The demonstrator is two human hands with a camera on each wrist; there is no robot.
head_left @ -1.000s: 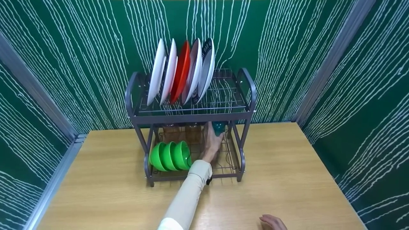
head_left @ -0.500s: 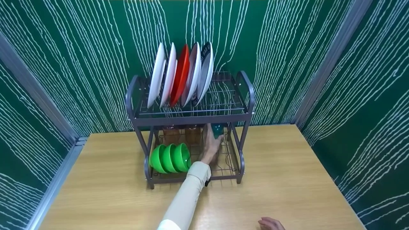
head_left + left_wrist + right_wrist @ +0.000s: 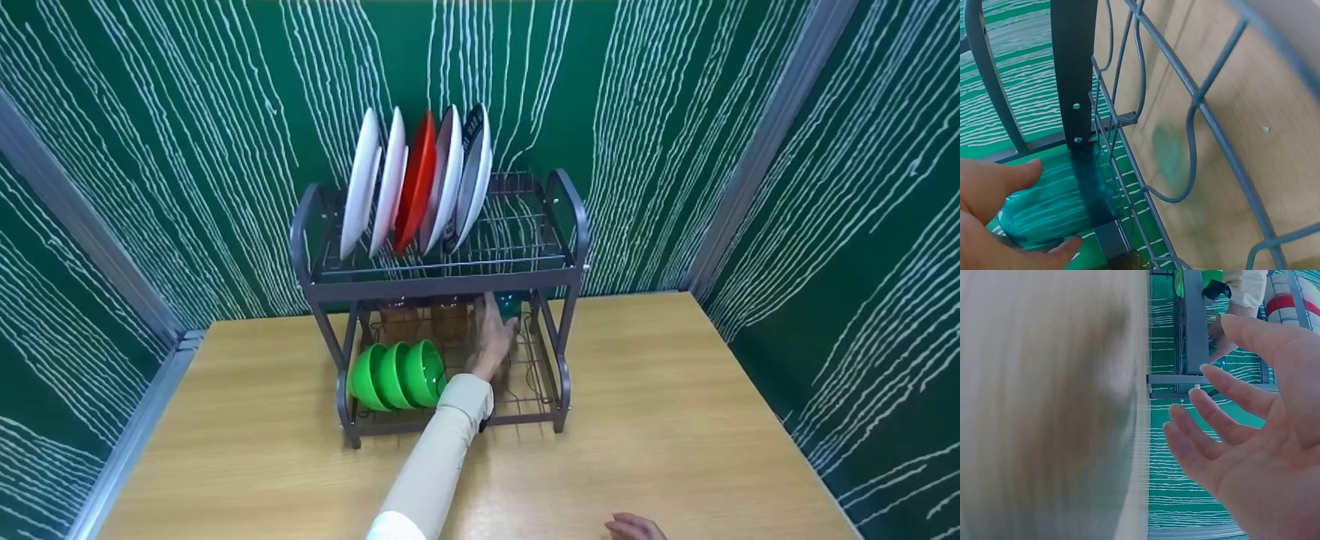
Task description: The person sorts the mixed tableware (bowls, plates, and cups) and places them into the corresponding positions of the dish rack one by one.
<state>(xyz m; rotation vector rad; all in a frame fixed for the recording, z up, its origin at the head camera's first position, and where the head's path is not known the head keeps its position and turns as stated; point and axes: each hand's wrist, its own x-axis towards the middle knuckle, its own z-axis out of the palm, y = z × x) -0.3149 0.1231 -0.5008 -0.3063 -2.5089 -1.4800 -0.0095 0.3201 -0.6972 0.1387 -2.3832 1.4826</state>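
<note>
On the lower tier of a dark grey two-tier dish rack (image 3: 442, 286), my left hand (image 3: 493, 341) reaches in from the front. It holds a see-through teal glass (image 3: 1055, 197) at the tier's back right, thumb on one side and fingers on the other, as the left wrist view shows. The same glass (image 3: 508, 304) is partly hidden by the rack's upper bar in the head view. My right hand (image 3: 1247, 422) hovers near the table's front right, fingers loosely spread and holding nothing; only its fingertips appear in the head view.
Several plates (image 3: 415, 187), white, red and dark-patterned, stand upright on the top tier. Green bowls (image 3: 397, 375) lean in a row at the lower front left. Behind them are brownish glasses (image 3: 450, 319). Green walls with white lines surround the wooden table (image 3: 645, 420).
The head view has shifted slightly, so the rack appears a little lower and further left. My left hand stays at the teal glass, and my right hand barely moves.
</note>
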